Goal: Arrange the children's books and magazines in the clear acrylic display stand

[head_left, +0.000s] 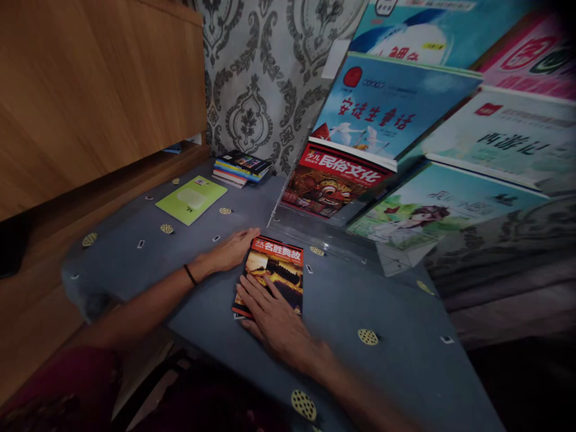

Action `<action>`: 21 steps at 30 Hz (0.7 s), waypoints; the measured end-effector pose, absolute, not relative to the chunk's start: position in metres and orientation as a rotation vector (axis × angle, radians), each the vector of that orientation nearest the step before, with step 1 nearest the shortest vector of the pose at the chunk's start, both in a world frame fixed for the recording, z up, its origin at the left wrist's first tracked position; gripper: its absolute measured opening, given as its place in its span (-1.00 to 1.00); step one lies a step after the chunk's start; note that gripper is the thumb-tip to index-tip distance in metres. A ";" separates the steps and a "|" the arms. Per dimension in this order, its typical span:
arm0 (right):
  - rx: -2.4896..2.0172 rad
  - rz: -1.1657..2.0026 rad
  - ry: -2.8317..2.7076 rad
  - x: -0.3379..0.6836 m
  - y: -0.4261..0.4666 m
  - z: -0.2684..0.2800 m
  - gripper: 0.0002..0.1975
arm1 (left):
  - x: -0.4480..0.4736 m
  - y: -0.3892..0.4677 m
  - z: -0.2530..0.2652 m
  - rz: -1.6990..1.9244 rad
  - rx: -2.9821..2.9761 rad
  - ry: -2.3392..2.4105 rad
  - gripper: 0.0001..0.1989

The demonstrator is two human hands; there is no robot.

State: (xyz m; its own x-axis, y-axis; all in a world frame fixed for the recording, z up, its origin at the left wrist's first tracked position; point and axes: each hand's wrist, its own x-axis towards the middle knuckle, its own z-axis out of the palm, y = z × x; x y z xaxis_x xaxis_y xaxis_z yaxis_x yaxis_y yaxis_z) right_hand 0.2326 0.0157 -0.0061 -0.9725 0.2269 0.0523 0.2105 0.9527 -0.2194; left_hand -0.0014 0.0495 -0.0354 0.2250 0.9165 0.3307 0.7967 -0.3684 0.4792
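A book with a dark, orange-gold cover and a red title band [281, 255] lies face up on the table. My right hand [274, 312] rests flat across its lower half, fingers stretched out and covering part of the picture. At the book's upper left corner, my left hand [234, 249] touches the edge with its fingers extended; a black band circles that wrist. A pale edge peeks out under the book's lower left corner, but I cannot tell whether it is another book or its pages.
A clear display rack [310, 231] holds several books, among them a red one [333, 186] and a blue one [378, 108]. A green book [191, 200] and a small book stack [243, 168] lie at the back left of the blue-grey tablecloth [396, 294]. A wooden cabinet [99, 90] stands left.
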 end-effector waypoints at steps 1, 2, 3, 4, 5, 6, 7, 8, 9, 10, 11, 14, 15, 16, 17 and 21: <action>-0.361 0.359 -3.036 0.236 0.016 -0.004 -0.37 | -0.001 0.050 -0.036 0.838 2.287 1.647 -0.46; -0.389 0.395 -3.038 0.239 0.016 -0.003 -0.36 | 0.000 0.050 -0.037 0.831 2.286 1.662 -0.47; -0.421 0.430 -3.031 0.241 0.018 -0.002 -0.34 | 0.000 0.050 -0.038 0.828 2.288 1.669 -0.48; -0.455 0.460 -3.019 0.244 0.020 -0.001 -0.34 | 0.000 0.050 -0.039 0.827 2.290 1.672 -0.48; -0.488 0.482 -3.002 0.247 0.024 -0.001 -0.34 | 0.000 0.051 -0.040 0.824 2.291 1.672 -0.49; -0.521 0.493 -2.981 0.250 0.030 -0.001 -0.34 | -0.001 0.051 -0.040 0.816 2.293 1.671 -0.49; -0.551 0.496 -2.961 0.252 0.036 -0.003 -0.35 | -0.001 0.051 -0.041 0.806 2.294 1.673 -0.50; -0.582 0.493 -2.942 0.254 0.044 -0.005 -0.35 | -0.001 0.051 -0.041 0.794 2.295 1.678 -0.51; -0.617 0.489 -2.922 0.256 0.054 -0.007 -0.35 | -0.001 0.051 -0.040 0.782 2.298 1.686 -0.52; -0.657 0.485 -2.901 0.258 0.064 -0.010 -0.36 | -0.001 0.050 -0.040 0.770 2.302 1.695 -0.52; -0.701 0.483 -2.878 0.260 0.075 -0.013 -0.36 | -0.001 0.050 -0.039 0.756 2.307 1.703 -0.52; -0.844 0.514 -2.787 0.264 0.108 -0.019 -0.40 | 0.000 0.048 -0.034 0.713 2.314 1.733 -0.53; -0.875 0.545 -2.752 0.266 0.118 -0.020 -0.41 | 0.001 0.047 -0.032 0.694 2.320 1.745 -0.53; -0.883 0.592 -2.722 0.268 0.126 -0.021 -0.42 | 0.002 0.047 -0.030 0.669 2.333 1.758 -0.53; -0.879 0.648 -2.692 0.269 0.132 -0.021 -0.42 | 0.004 0.047 -0.027 0.638 2.358 1.768 -0.54; -0.874 0.807 -2.563 0.273 0.141 -0.020 -0.45 | 0.021 0.048 -0.016 0.469 2.525 1.681 -0.55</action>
State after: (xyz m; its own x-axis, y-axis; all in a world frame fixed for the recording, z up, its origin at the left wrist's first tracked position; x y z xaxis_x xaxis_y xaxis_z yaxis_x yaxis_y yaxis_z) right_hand 0.2728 0.1413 -0.0198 -0.7640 0.6358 0.1094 0.4584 0.6542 -0.6016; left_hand 0.0205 0.0482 -0.0164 0.3542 0.9109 0.2115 0.8890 -0.3982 0.2262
